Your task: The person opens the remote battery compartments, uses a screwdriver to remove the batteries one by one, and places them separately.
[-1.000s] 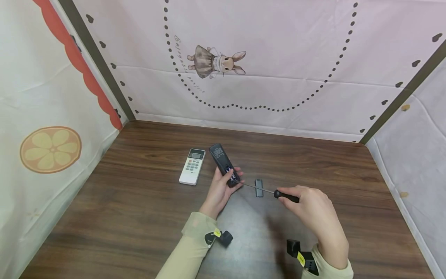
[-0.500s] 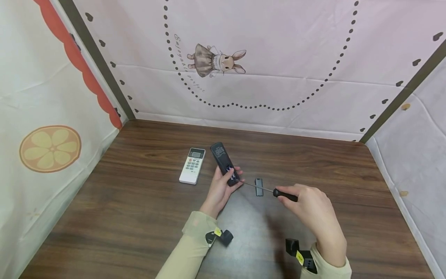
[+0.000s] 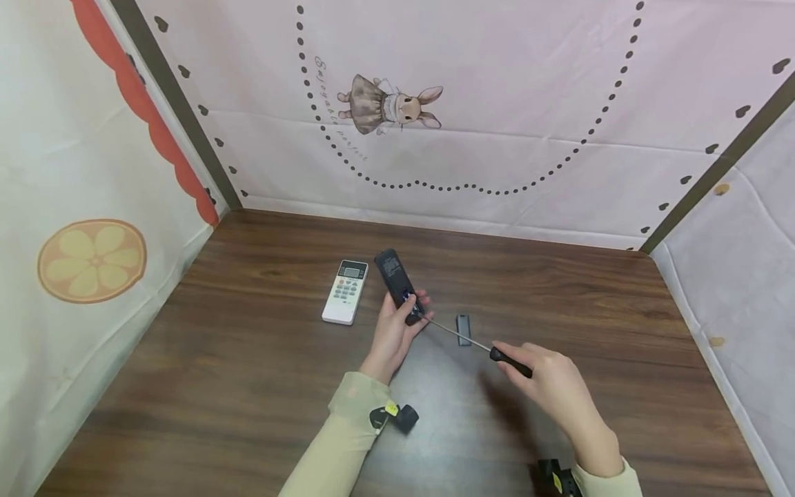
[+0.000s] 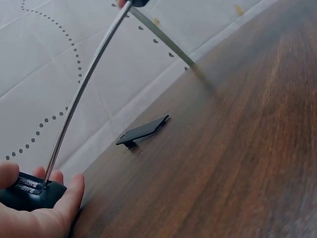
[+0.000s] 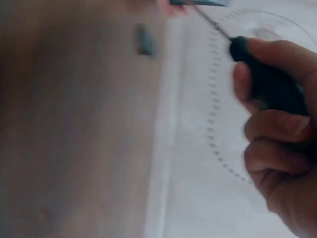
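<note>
My left hand (image 3: 393,333) grips a black remote control (image 3: 393,273), its back turned up and its battery compartment (image 4: 28,185) uncovered with batteries inside. The thumb lies across the compartment. In my right hand (image 3: 553,379) is a screwdriver (image 3: 512,362), held by its black handle. Its long metal shaft (image 4: 81,89) slants down, and the tip meets the compartment's end near the batteries. A small dark battery cover (image 3: 463,330) lies on the table beneath the shaft, between the hands; the left wrist view shows a small tab under it. The right wrist view is blurred.
A white remote control (image 3: 345,292) with a small display lies face up left of the black one. The wooden table (image 3: 248,386) is bordered by printed fabric walls (image 3: 497,83) at the back and both sides.
My right hand has lowered a little toward me, so the screwdriver slants more steeply across the head view. The left hand keeps its grip on the black remote control, nearly still.
</note>
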Motion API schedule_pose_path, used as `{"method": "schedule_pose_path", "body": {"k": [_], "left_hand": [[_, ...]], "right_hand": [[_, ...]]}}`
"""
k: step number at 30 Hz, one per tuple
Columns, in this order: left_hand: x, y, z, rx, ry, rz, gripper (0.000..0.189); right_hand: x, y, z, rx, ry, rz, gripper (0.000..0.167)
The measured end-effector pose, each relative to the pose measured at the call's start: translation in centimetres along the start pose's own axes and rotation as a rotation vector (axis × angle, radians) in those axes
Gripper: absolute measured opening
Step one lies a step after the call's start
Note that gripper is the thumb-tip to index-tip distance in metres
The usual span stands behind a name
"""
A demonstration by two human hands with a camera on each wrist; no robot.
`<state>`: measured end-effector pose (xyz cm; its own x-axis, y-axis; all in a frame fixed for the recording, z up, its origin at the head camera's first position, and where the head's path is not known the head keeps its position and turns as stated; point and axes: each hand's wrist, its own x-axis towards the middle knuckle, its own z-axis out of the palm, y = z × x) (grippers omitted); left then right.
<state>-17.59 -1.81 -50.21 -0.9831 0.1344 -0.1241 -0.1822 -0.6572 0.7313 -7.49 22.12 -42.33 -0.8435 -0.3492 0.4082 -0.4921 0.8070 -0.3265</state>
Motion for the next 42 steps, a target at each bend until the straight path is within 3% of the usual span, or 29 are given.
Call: {"method": "schedule_pose_path", "body": {"k": [4, 9, 18, 26, 34, 42], "left_hand": [[0.2, 0.4, 0.0, -0.002, 0.015, 0.018, 0.043], [-0.1, 0.5, 0.0, 0.027, 0.04, 0.05, 0.041], [-0.1, 0.4, -0.2, 0.01, 0.091, 0.151, 0.039], [-0.1, 0.8, -0.2, -0.027, 0.122, 0.123, 0.04], [0.0, 0.9, 0.0, -0.032, 0.112, 0.141, 0.044], [0.1, 0.4, -0.3, -0.002, 0.112, 0.128, 0.04]], "right_hand": [[-0.1, 0.2, 0.9, 0.002, 0.103, -0.097, 0.037], [-0.2, 0.1, 1.5, 0.003, 0.151, -0.128, 0.037], [0.2, 0.1, 2.3, 0.037, 0.142, -0.129, 0.034], [0.5, 0.2, 2.5, 0.067, 0.14, -0.122, 0.035], [0.5, 0.7, 2.3, 0.089, 0.134, -0.124, 0.035], [1.0, 0.9, 1.8, 0.077, 0.075, -0.108, 0.035]]}}
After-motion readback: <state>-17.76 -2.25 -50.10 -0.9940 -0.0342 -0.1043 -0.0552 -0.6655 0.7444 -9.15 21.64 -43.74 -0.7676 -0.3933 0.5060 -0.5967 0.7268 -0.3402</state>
